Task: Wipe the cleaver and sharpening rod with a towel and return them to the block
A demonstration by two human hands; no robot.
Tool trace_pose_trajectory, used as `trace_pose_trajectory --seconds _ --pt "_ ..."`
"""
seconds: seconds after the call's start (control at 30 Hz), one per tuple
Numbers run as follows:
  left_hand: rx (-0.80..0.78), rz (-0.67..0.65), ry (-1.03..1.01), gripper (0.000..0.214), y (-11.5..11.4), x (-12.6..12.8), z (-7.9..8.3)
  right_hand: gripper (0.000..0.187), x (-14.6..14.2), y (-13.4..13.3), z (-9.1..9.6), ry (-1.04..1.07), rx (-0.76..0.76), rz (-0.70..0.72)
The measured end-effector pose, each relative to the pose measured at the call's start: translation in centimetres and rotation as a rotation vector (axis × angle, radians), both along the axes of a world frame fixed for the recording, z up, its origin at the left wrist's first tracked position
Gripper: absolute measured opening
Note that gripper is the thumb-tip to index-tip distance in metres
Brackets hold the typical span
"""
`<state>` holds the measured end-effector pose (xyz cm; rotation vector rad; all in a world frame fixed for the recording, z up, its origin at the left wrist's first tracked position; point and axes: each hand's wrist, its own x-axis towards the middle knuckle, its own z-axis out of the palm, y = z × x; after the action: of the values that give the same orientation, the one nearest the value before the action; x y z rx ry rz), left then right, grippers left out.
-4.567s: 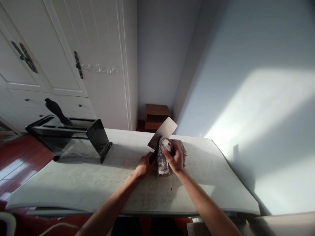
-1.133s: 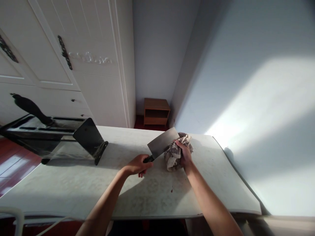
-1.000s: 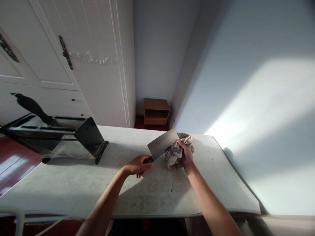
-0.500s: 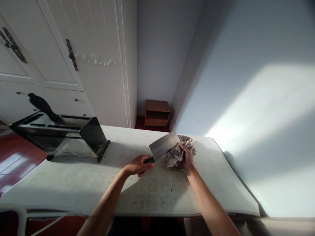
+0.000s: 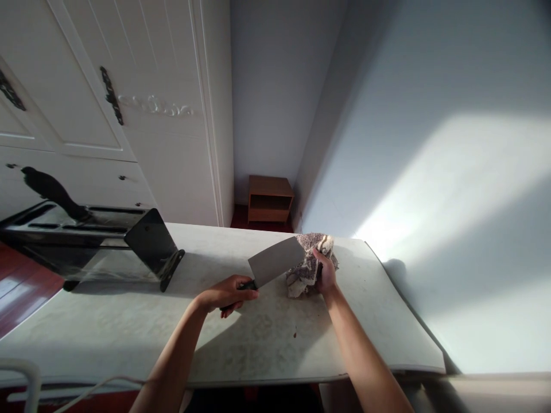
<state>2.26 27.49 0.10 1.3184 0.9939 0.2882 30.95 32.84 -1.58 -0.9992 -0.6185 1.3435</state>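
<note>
My left hand (image 5: 226, 293) is closed round the black handle of a cleaver (image 5: 274, 263). Its broad steel blade points up and to the right, above the white table (image 5: 129, 321). My right hand (image 5: 325, 271) grips a bunched, patterned grey cloth (image 5: 306, 265) that rests on the table just right of the blade. The cloth sits behind the blade's far edge; I cannot tell whether they touch.
A black knife rack (image 5: 99, 241) with one black-handled knife (image 5: 49, 189) in it stands at the table's back left. White cupboard doors (image 5: 129, 115) rise behind it. A small wooden stand (image 5: 269, 199) sits on the floor in the far corner. A wall (image 5: 430, 172) runs along the right.
Earlier the cloth was wrapped over the upright blade near the handle. Now the cleaver has come out to the left and tilted lower, while the cloth stays bunched to its right.
</note>
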Motion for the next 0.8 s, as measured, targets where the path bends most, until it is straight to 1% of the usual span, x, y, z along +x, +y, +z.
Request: trace_pose_trajectory --seconds 0.1,0.23,0.37,0.53,0.8 --pt "-0.003 -0.002 0.029 0.052 0.2 -0.2 -0.2 0.046 0.2 0.2 0.0 0.069 -0.056 0.039" --pt "0.015 0.011 0.036 0.053 0.5 0.0 -0.5 0.044 0.4 0.5 -0.2 0.041 -0.078 0.056" --pt "0.02 0.034 0.025 0.051 0.4 0.3 -0.6 0.045 0.6 0.7 -0.3 0.027 -0.085 0.043" --pt "0.055 0.12 0.01 0.046 0.4 0.8 -0.7 0.044 0.2 0.6 -0.3 0.037 -0.067 -0.001" --pt "0.138 0.203 -0.015 0.043 0.4 1.7 -1.2 0.051 -0.3 0.5 -0.5 0.008 -0.069 -0.11"
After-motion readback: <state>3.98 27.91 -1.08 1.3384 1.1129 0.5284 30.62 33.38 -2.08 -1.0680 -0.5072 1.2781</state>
